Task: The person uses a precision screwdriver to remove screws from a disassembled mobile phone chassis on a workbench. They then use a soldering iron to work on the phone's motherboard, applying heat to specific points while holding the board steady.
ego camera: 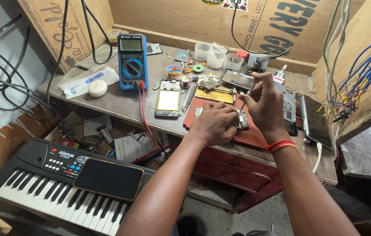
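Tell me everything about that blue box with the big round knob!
The multimeter is a blue, plastic-looking box lying face-up at the back of the workbench, its top end propped higher. It has a grey screen above a round black dial. A red and a black lead plug into its bottom edge and trail off the bench. Neither hand touches it.

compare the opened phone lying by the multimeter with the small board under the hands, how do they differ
The opened phone lies flat and untouched on the workbench; the small board is pinned by the left hand while the right hand works a thin tool on it. The phone is larger and shows a yellowish panel; the board is dark, mostly hidden. Both are exposed electronics.
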